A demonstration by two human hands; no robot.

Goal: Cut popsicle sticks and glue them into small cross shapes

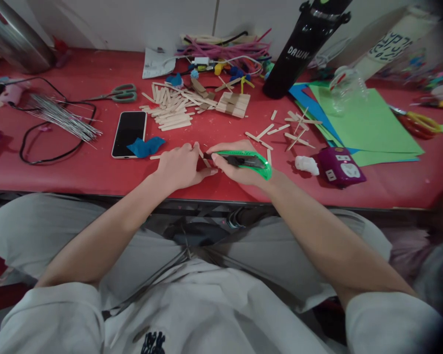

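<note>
Head view: one green box cutter, gripped in the right hand, its tip toward the left hand. One wooden craft stick, lying at the left hand's fingers; whether pinched, cannot tell. Hands near each other, low over the red tabletop. One smartphone, blue scrap on its lower edge.

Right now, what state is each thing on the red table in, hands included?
Left hand: at a small stick, grip unclear
Right hand: fingers closed around the cutter
Green cutter: held
Phone: face up, screen dark
Blue scrap: crumpled, partly over the phone
Black bottle: standing
Wooden sticks: loosely piled
Coloured paper: overlapping sheets
</note>
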